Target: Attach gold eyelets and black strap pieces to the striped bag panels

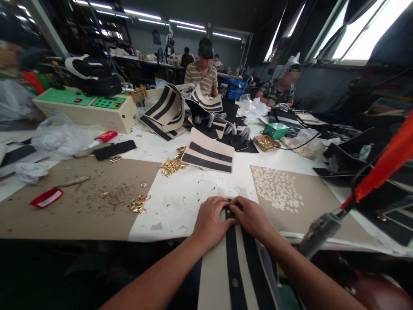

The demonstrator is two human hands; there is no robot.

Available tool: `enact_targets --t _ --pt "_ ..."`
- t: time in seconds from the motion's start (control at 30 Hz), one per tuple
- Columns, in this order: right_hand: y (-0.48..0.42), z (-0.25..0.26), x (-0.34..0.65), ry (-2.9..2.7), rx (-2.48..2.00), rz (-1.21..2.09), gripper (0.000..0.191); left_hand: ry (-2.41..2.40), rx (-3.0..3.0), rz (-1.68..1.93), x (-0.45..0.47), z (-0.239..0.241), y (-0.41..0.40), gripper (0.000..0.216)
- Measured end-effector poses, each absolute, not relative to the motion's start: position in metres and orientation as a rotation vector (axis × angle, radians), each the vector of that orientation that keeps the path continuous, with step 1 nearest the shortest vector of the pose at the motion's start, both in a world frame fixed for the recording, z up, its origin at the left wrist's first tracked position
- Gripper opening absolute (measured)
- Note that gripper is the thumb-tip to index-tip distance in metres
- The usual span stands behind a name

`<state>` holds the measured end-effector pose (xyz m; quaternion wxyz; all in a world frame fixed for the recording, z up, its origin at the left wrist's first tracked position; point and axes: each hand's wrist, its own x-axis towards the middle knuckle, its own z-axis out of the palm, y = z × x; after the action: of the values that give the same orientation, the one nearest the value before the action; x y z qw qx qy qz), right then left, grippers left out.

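Note:
A cream bag panel with black stripes [232, 275] hangs over the near table edge onto my lap. My left hand [211, 221] and my right hand [251, 216] sit side by side on its top end, fingers curled and pressed onto the black centre strap [229, 213]. Both hands pinch the panel's top edge. A small round metal stud [235, 282] shows lower on the stripe. Left of my hands lies a small pile of gold metal fittings [138, 203] on brown card [80, 202]. To the right, pale small pieces [277, 187] are spread over another brown card.
More striped panels [208, 153] and a bigger gold pile [172, 165] lie mid-table. A cream machine [87, 107] stands at the back left. An orange hose with a metal tool [322, 232] hangs at the right. Two people sit at the table's far side.

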<state>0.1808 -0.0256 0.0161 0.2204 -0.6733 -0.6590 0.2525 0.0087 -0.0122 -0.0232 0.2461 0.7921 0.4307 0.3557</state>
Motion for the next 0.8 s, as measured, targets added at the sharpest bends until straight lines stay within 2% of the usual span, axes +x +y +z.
enact_targets --t 0.1,0.3,0.4,0.53,0.63,0.7,0.8 --pt "-0.066 0.022 0.193 -1.522 -1.708 0.681 0.027 1.186 2.165 0.971 0.009 -0.023 -0.012 0.048" --pt "-0.163 0.016 0.258 -0.791 -1.970 0.088 0.058 1.177 2.189 0.937 0.009 -0.021 -0.012 0.044" --pt "-0.169 0.000 0.293 -0.641 -2.003 0.171 0.078 1.179 2.193 0.891 0.008 -0.019 -0.012 0.041" --pt "-0.151 -0.015 0.316 -0.746 -2.222 0.333 0.066 1.181 2.195 0.905 0.007 -0.020 -0.012 0.040" --pt "-0.141 -0.007 0.312 -0.782 -2.215 0.409 0.060 1.176 2.176 0.922 0.007 -0.022 -0.014 0.040" --pt "-0.133 0.007 0.299 -0.800 -2.056 0.462 0.055 1.167 2.168 0.928 0.007 -0.023 -0.014 0.041" --pt "-0.108 0.029 0.266 -0.893 -1.526 0.680 0.047 1.164 2.163 0.941 0.008 -0.022 -0.014 0.042"
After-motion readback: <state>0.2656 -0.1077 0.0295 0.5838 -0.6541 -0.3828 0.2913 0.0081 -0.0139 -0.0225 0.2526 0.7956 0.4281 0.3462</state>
